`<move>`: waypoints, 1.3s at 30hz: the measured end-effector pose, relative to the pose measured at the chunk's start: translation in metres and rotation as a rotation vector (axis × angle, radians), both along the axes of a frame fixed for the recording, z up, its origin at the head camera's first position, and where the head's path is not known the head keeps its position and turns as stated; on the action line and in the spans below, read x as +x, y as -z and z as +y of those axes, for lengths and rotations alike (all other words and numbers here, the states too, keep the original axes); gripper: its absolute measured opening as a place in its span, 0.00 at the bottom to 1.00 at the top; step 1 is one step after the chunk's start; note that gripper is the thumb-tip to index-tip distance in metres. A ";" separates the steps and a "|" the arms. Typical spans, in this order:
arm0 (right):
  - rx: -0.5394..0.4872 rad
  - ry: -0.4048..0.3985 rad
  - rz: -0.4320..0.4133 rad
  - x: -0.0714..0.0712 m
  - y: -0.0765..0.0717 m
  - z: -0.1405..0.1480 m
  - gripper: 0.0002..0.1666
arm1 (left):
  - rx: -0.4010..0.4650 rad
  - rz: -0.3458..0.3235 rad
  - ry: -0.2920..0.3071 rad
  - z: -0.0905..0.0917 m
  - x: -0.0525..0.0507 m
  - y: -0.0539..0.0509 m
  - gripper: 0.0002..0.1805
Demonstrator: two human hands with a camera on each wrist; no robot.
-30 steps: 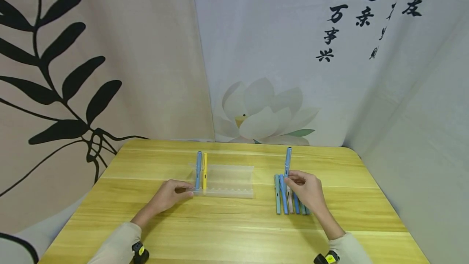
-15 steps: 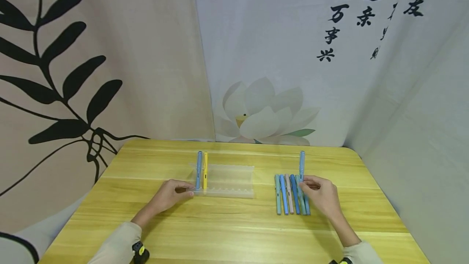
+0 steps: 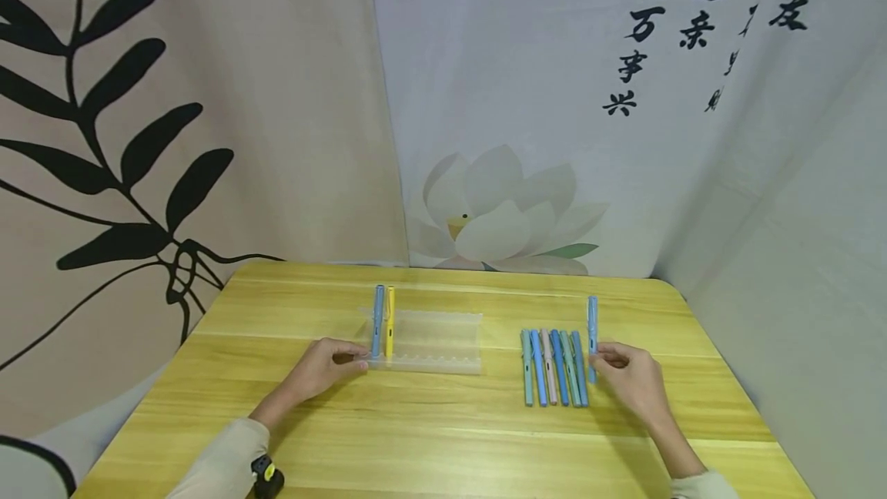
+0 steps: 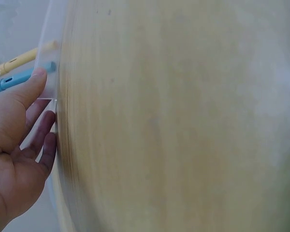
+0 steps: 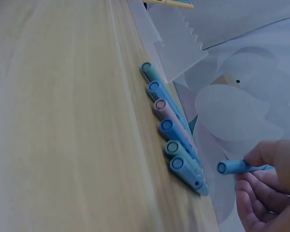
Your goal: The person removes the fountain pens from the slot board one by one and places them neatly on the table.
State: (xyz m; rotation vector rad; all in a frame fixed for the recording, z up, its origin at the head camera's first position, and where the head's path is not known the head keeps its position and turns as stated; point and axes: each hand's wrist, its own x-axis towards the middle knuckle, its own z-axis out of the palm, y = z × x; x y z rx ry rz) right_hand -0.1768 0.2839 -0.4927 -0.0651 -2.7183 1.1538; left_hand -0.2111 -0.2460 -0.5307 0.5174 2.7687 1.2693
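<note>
In the head view my left hand (image 3: 326,370) pinches the left end of a clear plastic pen stand (image 3: 440,341), thumb at its front edge. A blue pen (image 3: 377,320) and a yellow pen (image 3: 390,322) lean in the stand's left slots. My right hand (image 3: 634,382) holds a light blue pen (image 3: 592,322) between thumb and fingers, near its lower end, just right of a row of several pens. In the right wrist view this held pen (image 5: 233,167) is apart from the row, whose nearest one is a light blue pen (image 5: 186,174).
The row on the wooden table (image 3: 443,437) includes a green pen (image 3: 527,368), a pink pen (image 3: 549,368) and a dark blue pen (image 3: 559,368), side by side. A printed cloth (image 3: 513,98) hangs behind the table's back edge.
My right hand has moved right with the light blue pen, from above the row to beyond its right end, and slightly lower. The left hand and the stand stay put.
</note>
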 end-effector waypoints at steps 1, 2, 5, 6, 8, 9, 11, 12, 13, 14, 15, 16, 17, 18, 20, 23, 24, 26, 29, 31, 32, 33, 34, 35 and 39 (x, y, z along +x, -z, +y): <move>0.003 0.003 -0.012 0.000 0.001 0.001 0.18 | 0.000 0.001 0.000 0.000 0.000 0.000 0.16; 0.006 0.006 -0.024 0.001 0.002 0.003 0.18 | -0.001 0.003 0.001 0.000 0.000 0.000 0.16; 0.010 0.010 -0.057 0.002 0.005 0.006 0.19 | 0.002 0.006 0.007 0.001 0.001 -0.001 0.16; 0.012 0.011 -0.065 0.003 0.007 0.007 0.20 | 0.003 0.007 0.009 0.001 0.001 -0.001 0.16; 0.014 0.012 -0.079 0.004 0.009 0.009 0.20 | 0.006 0.006 0.013 0.001 0.001 -0.001 0.16; 0.015 0.012 -0.085 0.004 0.010 0.010 0.20 | 0.008 0.006 0.013 0.001 0.002 -0.001 0.16; 0.021 0.013 -0.093 0.004 0.012 0.012 0.19 | 0.010 0.003 0.010 0.001 0.001 -0.001 0.15; 0.024 0.012 -0.097 0.004 0.013 0.012 0.19 | 0.010 0.002 0.007 0.001 0.001 -0.001 0.15; 0.026 0.012 -0.100 0.004 0.014 0.013 0.19 | 0.009 0.002 0.005 0.001 0.001 0.000 0.15; 0.029 0.010 -0.103 0.004 0.016 0.014 0.19 | 0.008 0.001 0.001 0.001 0.001 0.000 0.15; 0.033 0.008 -0.105 0.004 0.017 0.015 0.19 | 0.007 0.001 -0.001 0.001 0.000 0.000 0.15; 0.038 0.007 -0.106 0.004 0.018 0.015 0.19 | 0.005 0.002 -0.003 0.000 0.000 0.000 0.15; 0.042 0.005 -0.108 0.003 0.019 0.016 0.19 | 0.002 0.003 -0.003 0.000 0.000 0.000 0.16; 0.044 0.003 -0.111 0.003 0.020 0.017 0.19 | 0.002 0.002 -0.004 0.000 0.000 0.001 0.16; 0.050 0.000 -0.120 0.003 0.021 0.018 0.19 | 0.002 0.002 -0.003 0.000 0.000 0.001 0.16; 0.056 -0.004 -0.137 0.003 0.023 0.019 0.19 | 0.007 0.001 0.000 0.000 0.000 0.001 0.15; 0.059 -0.005 -0.142 0.003 0.023 0.019 0.19 | 0.009 0.000 0.000 0.000 0.000 0.001 0.15; 0.066 -0.006 -0.150 0.002 0.024 0.020 0.19 | 0.010 0.001 -0.001 0.000 0.000 0.001 0.15; 0.075 -0.012 -0.154 0.001 0.024 0.021 0.19 | 0.006 -0.001 -0.006 0.000 -0.001 0.001 0.15; 0.081 -0.009 -0.161 0.000 0.024 0.021 0.18 | 0.006 -0.005 -0.009 -0.001 -0.001 0.002 0.15; 0.085 -0.008 -0.165 -0.001 0.024 0.021 0.18 | 0.005 -0.008 -0.011 0.000 -0.001 0.001 0.15; 0.088 -0.007 -0.168 -0.001 0.024 0.022 0.18 | 0.003 -0.007 -0.010 0.000 -0.001 0.002 0.16; 0.091 -0.005 -0.173 -0.002 0.024 0.022 0.18 | 0.004 -0.008 -0.009 0.000 -0.001 0.001 0.16; 0.095 -0.003 -0.180 -0.002 0.025 0.023 0.18 | 0.006 -0.009 -0.007 0.000 -0.001 0.001 0.16; 0.103 0.003 -0.202 -0.003 0.025 0.024 0.18 | 0.011 -0.010 0.000 0.000 0.000 0.001 0.16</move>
